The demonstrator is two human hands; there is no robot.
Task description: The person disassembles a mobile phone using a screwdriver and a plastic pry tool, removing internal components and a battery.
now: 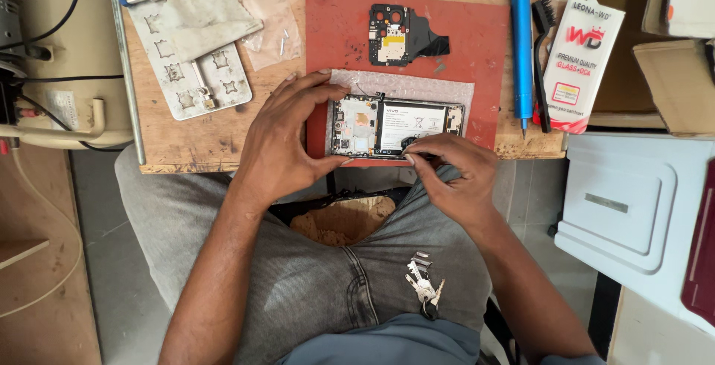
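head view: seated person at a worn wooden bench (208,138), grey floor below
phone: opened phone (396,127) lies flat on bubble wrap (447,89) over a red mat (328,37), at the near bench edge
left hand: left hand (287,138) clasps the phone's left end — thumb below, fingers above
right hand: right hand (454,171) pinched at the phone's lower edge; what it pinches, cannot tell
bench: metal jig plate (190,74) with cloth to the left, blue screwdriver (521,45) and black brush (542,52) to the right
surroundings: white box (633,208) right — keys (423,283) on the lap
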